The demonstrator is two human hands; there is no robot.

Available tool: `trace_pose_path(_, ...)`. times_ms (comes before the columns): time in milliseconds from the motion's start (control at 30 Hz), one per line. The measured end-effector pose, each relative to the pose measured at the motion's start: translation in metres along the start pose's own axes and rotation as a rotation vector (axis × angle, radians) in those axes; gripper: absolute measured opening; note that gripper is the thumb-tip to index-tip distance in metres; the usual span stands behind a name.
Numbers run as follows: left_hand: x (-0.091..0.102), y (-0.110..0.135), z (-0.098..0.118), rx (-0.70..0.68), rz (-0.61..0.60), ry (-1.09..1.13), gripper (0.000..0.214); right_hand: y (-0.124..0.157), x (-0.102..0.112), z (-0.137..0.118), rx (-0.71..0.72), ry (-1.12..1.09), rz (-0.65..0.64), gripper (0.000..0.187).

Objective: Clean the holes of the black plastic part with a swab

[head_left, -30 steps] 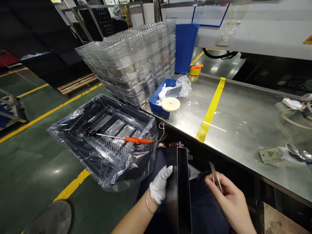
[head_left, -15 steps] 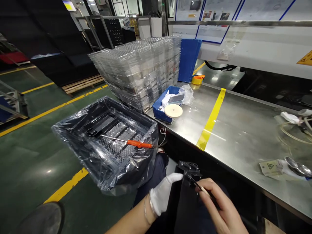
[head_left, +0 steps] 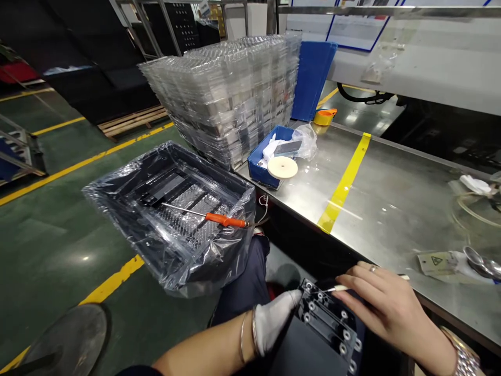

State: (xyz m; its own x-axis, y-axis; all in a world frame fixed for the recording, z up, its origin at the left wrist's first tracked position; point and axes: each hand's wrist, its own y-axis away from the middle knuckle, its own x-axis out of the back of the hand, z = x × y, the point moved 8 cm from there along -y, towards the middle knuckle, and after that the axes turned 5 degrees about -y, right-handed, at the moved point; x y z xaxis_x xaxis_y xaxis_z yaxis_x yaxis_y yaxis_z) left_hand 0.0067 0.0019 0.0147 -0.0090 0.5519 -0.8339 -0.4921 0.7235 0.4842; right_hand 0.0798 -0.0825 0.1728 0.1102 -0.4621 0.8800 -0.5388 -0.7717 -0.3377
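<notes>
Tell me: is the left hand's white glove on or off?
On: the white glove covers the left hand, its thumb against the black part; the fingers are hidden.

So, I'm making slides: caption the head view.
Gloved left hand holds black part; bare right hand holds slim pale tool.

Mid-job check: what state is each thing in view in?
Left hand: gloved, gripping the black part
Right hand: bare, holding the slim tool
Black part: end with rings showing
Slim tool: tip near the black part's end
Orange-handled tool: unheld, over the bin
Bin: open, plastic-lined, things inside
Clear trays: stacked
Blue box: open, things inside
</notes>
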Motion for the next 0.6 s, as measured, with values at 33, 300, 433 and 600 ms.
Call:
trace_pose_path(33, -0.003, 0.001, 0.001, 0.005, 0.000, 0.002, 0.038, -0.001, -0.001, 0.000, 0.009, -0.005, -0.006, 0.009)
trace_pose_path(300, -0.012, 0.009, 0.010, -0.006, 0.001, 0.015, 0.036, 0.000, -0.002, 0.004, 0.031, -0.020, -0.008, 0.012)
trace_pose_path(433, -0.010, 0.006, 0.008, -0.004, 0.008, 0.029, 0.032, 0.000, -0.004, 0.005, 0.027, -0.024, -0.001, 0.012)
trace_pose_path(600, -0.004, -0.004, 0.005, -0.012, -0.010, 0.044, 0.028, -0.003, -0.008, 0.006, 0.025, -0.056, 0.006, 0.008)
